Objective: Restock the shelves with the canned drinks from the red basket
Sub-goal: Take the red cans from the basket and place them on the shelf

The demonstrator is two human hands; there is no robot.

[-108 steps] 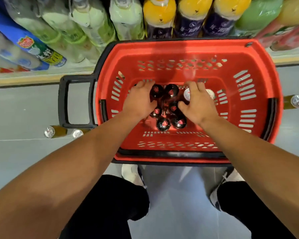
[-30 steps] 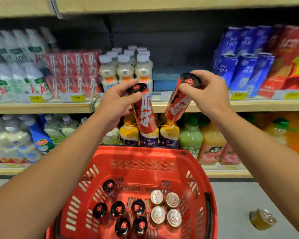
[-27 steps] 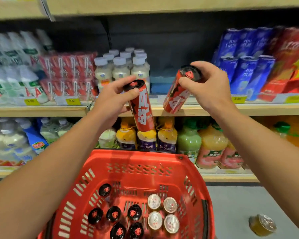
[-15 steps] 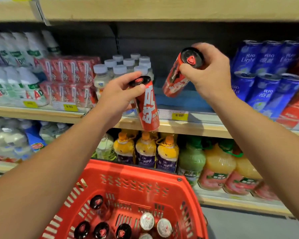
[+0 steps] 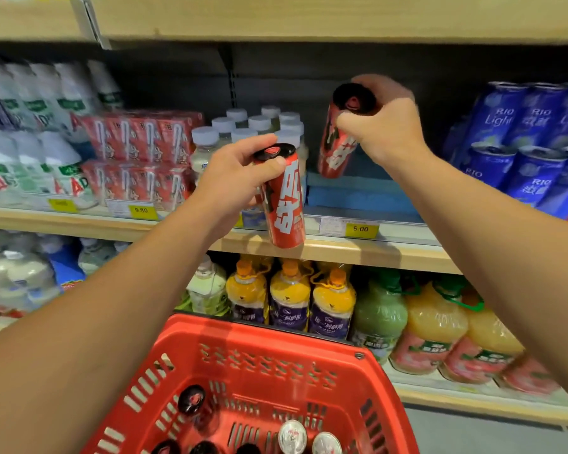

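My left hand (image 5: 233,172) grips the top of a red can with a black lid (image 5: 284,204), held tilted in front of the middle shelf's edge (image 5: 341,249). My right hand (image 5: 384,126) grips a second red can (image 5: 336,149) by its top, tilted, above a bare blue-lined gap (image 5: 358,194) on that shelf, between white-capped bottles and blue cans. The red basket (image 5: 276,362) sits below, holding several black-lidded and silver-topped cans (image 5: 292,435).
White-capped bottles (image 5: 243,129) and red cartons (image 5: 138,149) stand left of the gap, blue Rio cans (image 5: 525,152) right of it. Juice bottles (image 5: 289,299) fill the lower shelf. A wooden shelf board (image 5: 309,18) runs overhead.
Both hands lifted a red can each out of the basket and raised them to the middle shelf. In the last half second the right can moved further into the shelf gap.
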